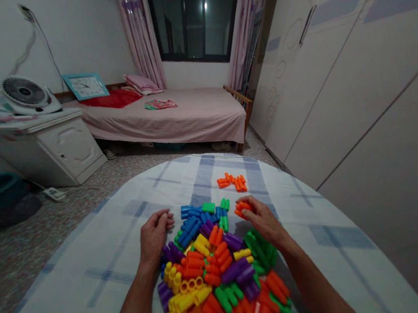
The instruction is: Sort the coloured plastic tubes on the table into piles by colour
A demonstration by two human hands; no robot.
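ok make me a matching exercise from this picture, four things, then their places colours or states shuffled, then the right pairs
1. right hand
2. left hand
3. fan
4. clock

A. on the white cabinet
B. at the block pile's left edge
C. bordered in light blue
D. holding orange blocks

Pairs: 1-D, 2-B, 3-A, 4-C

Your right hand held orange block(s) between the mixed-colour pile and the small orange cluster on the surface. Your left hand sat just left of the pile, fingers loosely curled. Bed stood beyond, below the window.
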